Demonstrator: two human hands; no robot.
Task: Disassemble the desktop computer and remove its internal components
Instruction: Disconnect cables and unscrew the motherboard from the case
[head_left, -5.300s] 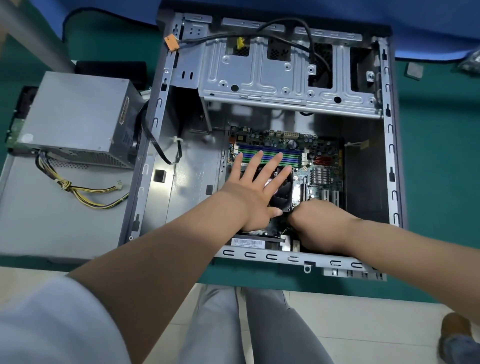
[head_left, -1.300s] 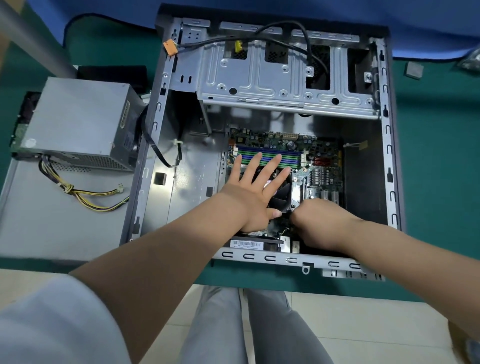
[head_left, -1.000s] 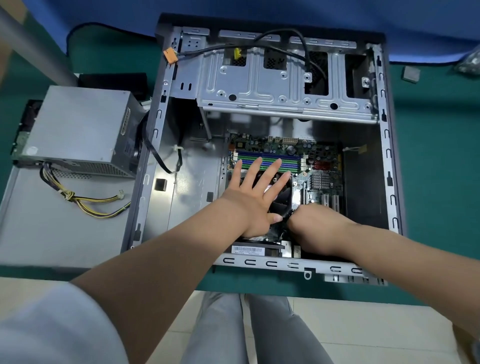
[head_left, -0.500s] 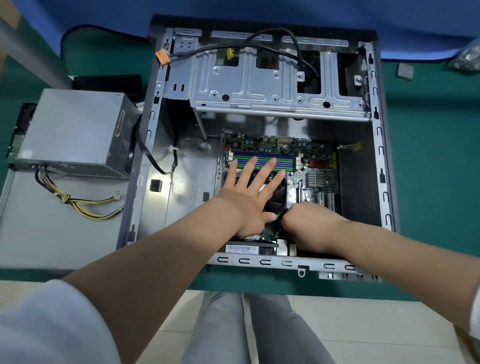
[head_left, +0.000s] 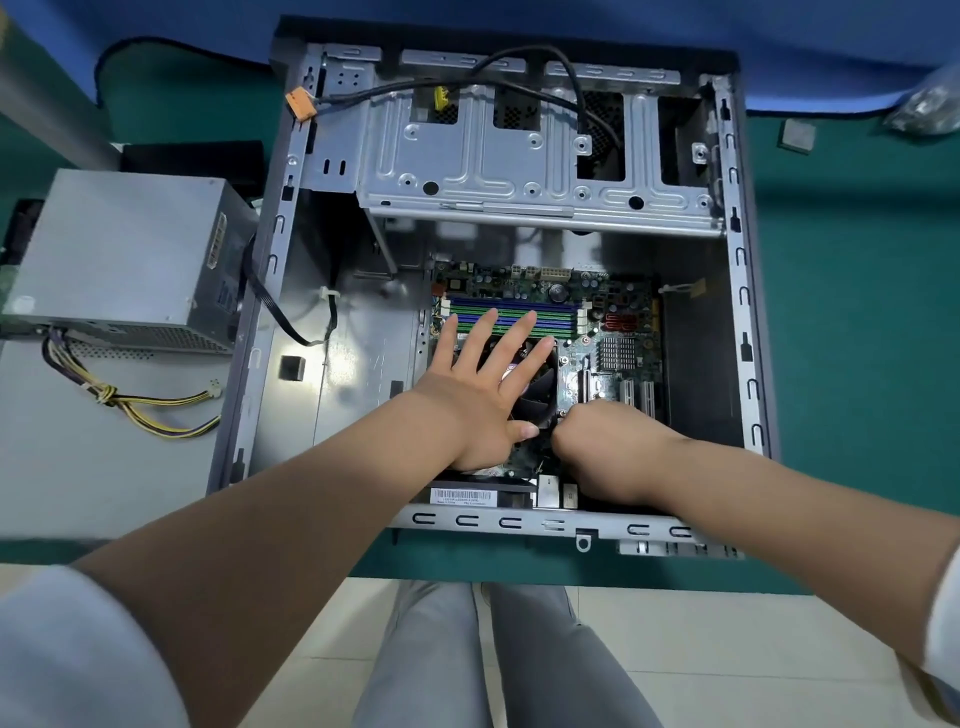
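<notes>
The open desktop case (head_left: 519, 522) lies on its side on a green mat. Its green motherboard (head_left: 623, 317) sits low in the middle, with the black CPU fan (head_left: 537, 389) mounted on it. My left hand (head_left: 478, 395) rests flat on the fan, its fingers spread and reaching to the memory slots (head_left: 556, 317). My right hand (head_left: 608, 452) is curled tight at the fan's near right corner, close to my left thumb. Whatever it grips there is hidden under the hand.
The removed grey power supply (head_left: 124, 249) stands left of the case on a grey side panel (head_left: 78, 467), trailing yellow wires (head_left: 156, 410). A metal drive cage (head_left: 519, 161) spans the far end. A black cable (head_left: 280, 312) loops inside left. A bag (head_left: 930, 109) lies far right.
My right hand has crept slightly left, closer to my left thumb. My left hand stays flat on the fan. The view has shifted a little.
</notes>
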